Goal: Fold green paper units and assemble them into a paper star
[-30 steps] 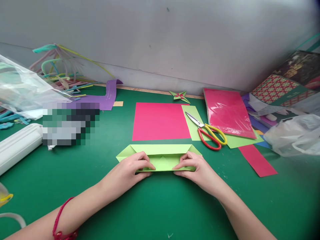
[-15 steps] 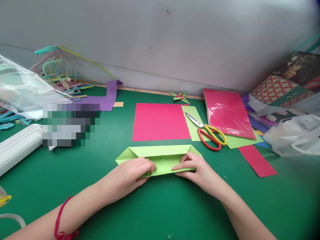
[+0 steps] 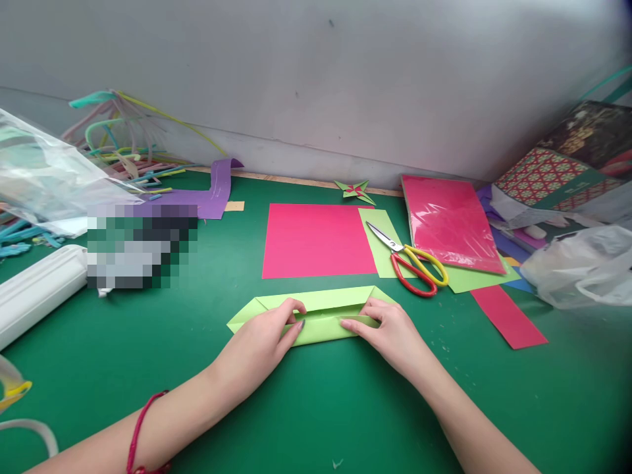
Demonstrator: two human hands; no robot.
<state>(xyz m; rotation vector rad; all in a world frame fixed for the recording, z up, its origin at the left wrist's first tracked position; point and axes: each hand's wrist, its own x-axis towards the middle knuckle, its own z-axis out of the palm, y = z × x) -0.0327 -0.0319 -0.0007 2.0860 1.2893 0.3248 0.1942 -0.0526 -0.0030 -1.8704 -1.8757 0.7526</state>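
A light green sheet of folded paper (image 3: 316,303) lies on the green table in front of me, its corners turned in and its long edges folded toward the middle. My left hand (image 3: 269,329) pinches the near flap left of centre, thumb in front and fingers curled into the fold. On the other side, my right hand (image 3: 390,322) grips the same near flap, its thumb on the front and its fingers partly hidden inside. Just beyond the folded paper is a flat red sheet (image 3: 318,240).
Scissors (image 3: 409,260) with red and yellow handles rest over a green strip (image 3: 380,230). Behind sit a paper star (image 3: 354,189) and a wrapped red paper pack (image 3: 449,220). A red strip (image 3: 511,318) lies right; a white device (image 3: 42,286) and pipe cleaners (image 3: 133,158) are left.
The near edge of the green paper has been raised and turned over away from me. My left hand has rotated, bringing its thumb up onto the flap; the right thumb has shifted up with it.
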